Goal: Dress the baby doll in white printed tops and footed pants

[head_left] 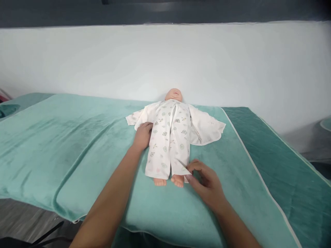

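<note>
A baby doll (pixel 173 94) lies on its back, its head near the wall and its bare feet (pixel 160 182) toward me. Spread over its body and legs is a white baby garment (pixel 165 137) with small animal and leaf prints, parted down the middle. White sleeves (pixel 207 129) stretch out to either side. My right hand (pixel 205 182) pinches the lower right corner of the garment between thumb and fingers, beside the doll's foot. At the garment's left side rests my left hand (pixel 143 136), its fingertips hidden against the cloth, below the left sleeve.
A light green cloth (pixel 77 137) with some creases covers the bed under the doll. Darker green fabric (pixel 292 165) lies to the right. Behind stands a white wall (pixel 165 58). Grey floor (pixel 20 217) shows at the lower left.
</note>
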`<state>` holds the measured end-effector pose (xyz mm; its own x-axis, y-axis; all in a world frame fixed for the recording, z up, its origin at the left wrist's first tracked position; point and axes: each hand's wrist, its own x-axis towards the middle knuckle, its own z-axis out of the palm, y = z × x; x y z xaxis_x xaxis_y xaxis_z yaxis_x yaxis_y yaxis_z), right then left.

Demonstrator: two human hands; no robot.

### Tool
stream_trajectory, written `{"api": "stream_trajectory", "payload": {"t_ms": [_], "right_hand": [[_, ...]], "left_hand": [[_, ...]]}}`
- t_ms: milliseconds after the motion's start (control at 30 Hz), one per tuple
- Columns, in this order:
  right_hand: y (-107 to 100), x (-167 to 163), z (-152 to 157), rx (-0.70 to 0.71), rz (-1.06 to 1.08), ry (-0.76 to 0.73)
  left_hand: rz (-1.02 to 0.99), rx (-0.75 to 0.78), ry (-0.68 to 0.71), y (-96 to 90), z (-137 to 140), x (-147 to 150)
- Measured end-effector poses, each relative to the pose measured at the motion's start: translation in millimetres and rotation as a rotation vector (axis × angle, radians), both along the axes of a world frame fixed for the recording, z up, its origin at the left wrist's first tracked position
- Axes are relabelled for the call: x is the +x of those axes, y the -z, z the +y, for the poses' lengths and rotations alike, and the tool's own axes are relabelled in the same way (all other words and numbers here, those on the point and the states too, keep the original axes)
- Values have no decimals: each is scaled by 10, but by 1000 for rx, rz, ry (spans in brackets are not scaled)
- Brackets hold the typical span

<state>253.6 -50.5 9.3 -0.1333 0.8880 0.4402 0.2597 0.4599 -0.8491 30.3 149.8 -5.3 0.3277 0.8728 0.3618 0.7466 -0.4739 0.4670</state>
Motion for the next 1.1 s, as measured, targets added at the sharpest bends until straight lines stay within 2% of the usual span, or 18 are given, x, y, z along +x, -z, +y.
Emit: {"api": "stream_trajectory", "payload": {"t_ms": [67, 200, 500, 767, 1000, 1033, 1100], "right_hand": [[-6, -25, 17, -24, -89, 36], [6, -59, 47, -35, -213, -70], [-35, -82, 31, -10, -257, -108], [-6, -1, 27, 39, -56, -149], [-22, 25, -36, -65, 142, -208], [-20, 34, -34, -83, 147, -175], [-8, 71, 13, -111, 105, -10]], "left_hand": [[-9, -3, 0, 0, 2, 0], [-18, -4, 9, -11, 1, 3], [-48, -20, 6, 12, 26, -13], [-53, -24, 3, -22, -3, 0], [-27, -8, 2, -11, 10, -2], [-21, -1, 4, -5, 13, -4], [-7, 14, 8, 4, 13, -10]]}}
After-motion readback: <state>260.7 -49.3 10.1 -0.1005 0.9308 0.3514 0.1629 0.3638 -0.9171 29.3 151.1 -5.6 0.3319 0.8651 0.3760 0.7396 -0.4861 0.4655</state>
